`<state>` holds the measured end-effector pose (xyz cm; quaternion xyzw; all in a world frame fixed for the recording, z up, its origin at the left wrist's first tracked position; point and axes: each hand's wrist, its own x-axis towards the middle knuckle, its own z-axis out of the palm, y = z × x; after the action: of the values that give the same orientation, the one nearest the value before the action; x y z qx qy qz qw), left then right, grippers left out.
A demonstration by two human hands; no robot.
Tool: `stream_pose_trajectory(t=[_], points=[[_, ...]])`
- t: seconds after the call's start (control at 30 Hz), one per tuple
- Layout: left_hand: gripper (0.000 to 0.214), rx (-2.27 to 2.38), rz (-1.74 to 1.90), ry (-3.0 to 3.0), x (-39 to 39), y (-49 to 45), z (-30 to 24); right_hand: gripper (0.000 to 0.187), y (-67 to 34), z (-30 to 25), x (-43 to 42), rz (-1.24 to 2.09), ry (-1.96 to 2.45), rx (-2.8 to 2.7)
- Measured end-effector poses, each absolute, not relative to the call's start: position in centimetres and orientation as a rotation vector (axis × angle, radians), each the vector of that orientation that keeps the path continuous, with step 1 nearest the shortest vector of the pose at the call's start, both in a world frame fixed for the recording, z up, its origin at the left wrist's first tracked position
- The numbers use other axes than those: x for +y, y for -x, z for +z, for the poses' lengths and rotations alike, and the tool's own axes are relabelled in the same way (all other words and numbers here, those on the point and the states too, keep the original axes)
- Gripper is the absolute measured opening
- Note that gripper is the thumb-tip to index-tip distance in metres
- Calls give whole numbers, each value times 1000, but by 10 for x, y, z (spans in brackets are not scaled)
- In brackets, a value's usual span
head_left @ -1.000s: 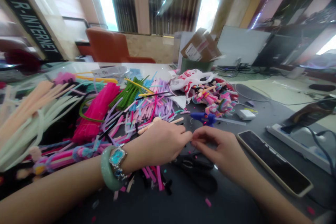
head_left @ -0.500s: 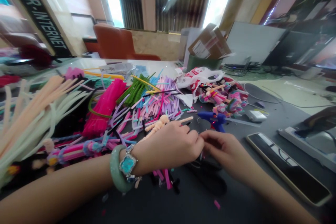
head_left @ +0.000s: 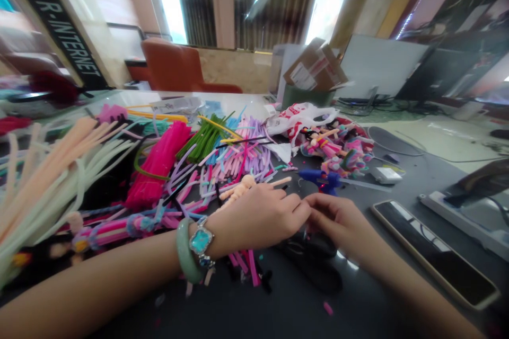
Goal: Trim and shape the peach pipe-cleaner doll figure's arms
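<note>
My left hand (head_left: 260,215), with a green bangle and a blue-faced watch on the wrist, is closed in a pinch at the middle of the dark table (head_left: 286,307). My right hand (head_left: 338,221) meets it fingertip to fingertip, also pinched. What they hold is too small to make out. Black scissors (head_left: 314,262) lie just under both hands. A peach pipe-cleaner figure (head_left: 238,189) lies right behind my left hand. A blue glue gun (head_left: 324,180) lies just beyond my right hand.
Bundles of pipe cleaners fill the left: cream (head_left: 47,175), hot pink (head_left: 157,164), green (head_left: 202,140), and cut pink and lilac pieces (head_left: 238,159). A heap of small dolls (head_left: 338,148) sits behind. A phone (head_left: 433,251) and a power strip (head_left: 461,217) lie to the right.
Both hands have stayed pinched together and shifted slightly right over the scissors. The view has drifted a little.
</note>
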<state>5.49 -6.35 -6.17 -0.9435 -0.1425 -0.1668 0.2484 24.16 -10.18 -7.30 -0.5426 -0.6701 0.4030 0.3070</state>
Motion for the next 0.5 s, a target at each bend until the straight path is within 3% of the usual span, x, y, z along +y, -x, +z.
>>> stream_pose_trajectory(t=[0.5], points=[[12,-364,-459,2587,-62,-56,-62,14,-242,-73,-102,948,1471,-1864]])
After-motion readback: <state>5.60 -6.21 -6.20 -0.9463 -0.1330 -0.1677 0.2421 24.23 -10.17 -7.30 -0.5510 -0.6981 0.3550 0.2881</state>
